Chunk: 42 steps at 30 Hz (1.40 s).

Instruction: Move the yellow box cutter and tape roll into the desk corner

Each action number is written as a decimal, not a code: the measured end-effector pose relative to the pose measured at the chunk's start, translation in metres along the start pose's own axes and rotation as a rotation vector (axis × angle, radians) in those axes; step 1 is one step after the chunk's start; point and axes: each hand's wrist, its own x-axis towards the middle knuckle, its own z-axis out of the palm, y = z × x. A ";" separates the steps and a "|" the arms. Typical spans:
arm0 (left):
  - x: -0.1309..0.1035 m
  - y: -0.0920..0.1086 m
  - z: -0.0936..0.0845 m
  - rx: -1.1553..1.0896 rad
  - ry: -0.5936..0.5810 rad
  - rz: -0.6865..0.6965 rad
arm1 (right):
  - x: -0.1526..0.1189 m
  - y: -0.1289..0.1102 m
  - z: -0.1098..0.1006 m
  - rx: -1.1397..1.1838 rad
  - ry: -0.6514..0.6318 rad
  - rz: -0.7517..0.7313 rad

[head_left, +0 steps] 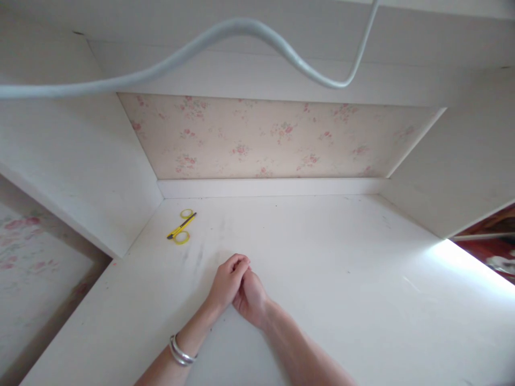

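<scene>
My left hand (227, 281) and my right hand (253, 300) are clasped together low in the middle of the view, over a white tabletop (322, 257). The left fingers are closed around the right hand. Curled in against the left hand, the right fingers are mostly hidden. No object shows between the hands. A silver bracelet (182, 351) circles the left wrist. Away to the left of the hands, a yellow and dark cutter knife (183, 225) lies on the tabletop, with one yellow tape ring (186, 213) behind it and another yellow ring (181, 237) at its near end.
White side panels rise at the left (100, 177) and right (462, 161). A low white ledge (273, 187) runs along the back beneath floral wallpaper (261, 139). A pale cable (241, 27) curves across the top, close to the camera. Red items show beyond the right edge.
</scene>
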 end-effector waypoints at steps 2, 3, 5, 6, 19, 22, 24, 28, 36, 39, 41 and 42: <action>0.000 0.001 0.000 0.011 0.001 0.003 | -0.001 0.000 0.000 0.010 -0.006 0.004; 0.000 0.001 0.000 0.015 0.000 0.002 | -0.001 0.000 0.000 0.010 -0.006 0.005; 0.000 0.001 0.000 0.021 -0.005 0.000 | -0.002 0.000 0.000 0.002 0.001 0.002; -0.001 0.000 0.000 0.021 -0.006 -0.002 | -0.002 0.000 0.000 -0.002 0.005 -0.002; -0.008 0.013 -0.003 -0.128 -0.020 0.042 | -0.005 -0.004 -0.008 -0.746 -0.002 -0.392; -0.010 0.015 -0.005 -0.240 -0.082 0.076 | -0.006 -0.008 -0.016 -1.050 -0.009 -0.473; -0.009 0.014 -0.006 -0.286 -0.129 0.066 | -0.005 -0.009 -0.019 -1.199 0.007 -0.501; -0.007 0.011 -0.007 -0.332 -0.162 0.037 | -0.003 -0.007 -0.021 -1.253 0.012 -0.556; -0.006 0.011 -0.008 -0.312 -0.181 0.062 | -0.005 -0.006 -0.018 -1.288 0.043 -0.547; -0.006 0.011 -0.008 -0.305 -0.182 0.062 | -0.006 -0.006 -0.017 -1.289 0.049 -0.546; -0.006 0.012 -0.008 -0.300 -0.181 0.062 | -0.007 -0.007 -0.017 -1.285 0.044 -0.551; -0.006 0.012 -0.008 -0.299 -0.181 0.062 | -0.007 -0.007 -0.017 -1.282 0.042 -0.554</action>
